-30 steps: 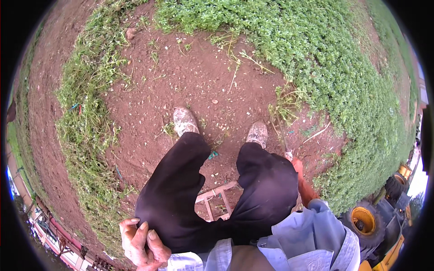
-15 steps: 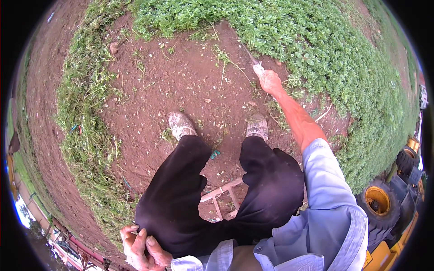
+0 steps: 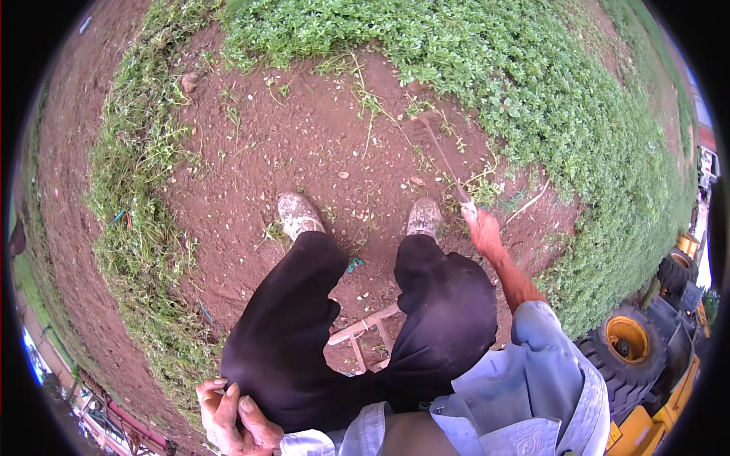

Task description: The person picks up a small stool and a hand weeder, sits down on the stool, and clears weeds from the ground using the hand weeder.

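Down by the outer side of my left thigh rests my left hand (image 3: pixel 237 422), its fingers loosely curled and a little apart, with nothing seen in them. My right hand (image 3: pixel 485 230), out past my right knee, is closed round the pale handle of a hand hoe (image 3: pixel 445 161). The hoe's thin shaft points forward and slightly left. Its small brownish blade lies low over bare soil, among loose uprooted stems (image 3: pixel 456 140), just short of the dense green plants (image 3: pixel 494 83). The palm side of my right hand is hidden.
My shoes (image 3: pixel 424 216) stand apart on reddish soil (image 3: pixel 266 159). A wooden frame (image 3: pixel 353 330) shows between my legs. Pulled weeds (image 3: pixel 141 220) lie in a long heap on the left. On the right stands a machine with a large black tyre (image 3: pixel 625 342).
My right hand has drawn the hoe back toward me and slightly right, so its blade has come out from the plant edge onto bare soil. My left hand has barely moved.
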`<act>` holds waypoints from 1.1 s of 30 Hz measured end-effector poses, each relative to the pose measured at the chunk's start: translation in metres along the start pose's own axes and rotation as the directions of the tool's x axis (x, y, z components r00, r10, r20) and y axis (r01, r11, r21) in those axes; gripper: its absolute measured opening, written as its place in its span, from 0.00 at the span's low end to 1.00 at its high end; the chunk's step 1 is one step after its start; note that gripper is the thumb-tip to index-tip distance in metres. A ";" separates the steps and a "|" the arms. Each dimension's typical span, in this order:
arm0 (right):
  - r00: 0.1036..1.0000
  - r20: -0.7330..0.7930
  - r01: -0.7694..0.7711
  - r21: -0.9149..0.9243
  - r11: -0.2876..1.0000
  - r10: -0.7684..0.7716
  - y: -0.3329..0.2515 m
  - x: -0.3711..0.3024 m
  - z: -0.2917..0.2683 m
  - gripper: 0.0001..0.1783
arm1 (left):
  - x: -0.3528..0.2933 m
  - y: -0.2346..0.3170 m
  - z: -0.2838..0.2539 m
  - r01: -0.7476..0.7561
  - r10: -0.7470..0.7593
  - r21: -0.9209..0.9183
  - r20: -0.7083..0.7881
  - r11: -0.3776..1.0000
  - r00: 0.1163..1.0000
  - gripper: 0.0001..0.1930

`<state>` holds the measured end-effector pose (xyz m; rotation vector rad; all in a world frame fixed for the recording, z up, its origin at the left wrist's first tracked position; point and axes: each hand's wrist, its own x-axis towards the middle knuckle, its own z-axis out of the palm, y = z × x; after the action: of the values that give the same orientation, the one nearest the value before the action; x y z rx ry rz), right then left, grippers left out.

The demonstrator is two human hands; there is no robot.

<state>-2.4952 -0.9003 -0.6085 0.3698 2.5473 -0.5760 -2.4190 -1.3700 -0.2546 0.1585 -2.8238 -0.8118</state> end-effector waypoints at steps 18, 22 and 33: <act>0.939 -0.020 -0.339 -0.221 0.914 0.343 0.094 -0.116 -0.017 0.36 | -0.018 0.000 0.001 0.044 -0.041 0.038 -0.084 0.998 0.996 0.09; 0.955 0.034 -0.294 -0.020 0.956 0.294 0.076 -0.142 -0.015 0.36 | -0.021 -0.002 -0.003 0.056 -0.055 0.020 -0.070 0.998 0.996 0.10; 0.963 -0.194 0.200 0.054 0.978 -0.186 -0.065 0.119 0.022 0.24 | -0.026 -0.002 0.000 0.006 -0.005 0.024 -0.038 1.000 0.999 0.10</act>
<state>-2.6095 -0.9497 -0.6669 0.2101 2.7703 -0.7400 -2.3931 -1.3673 -0.2594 0.1833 -2.7995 -0.7683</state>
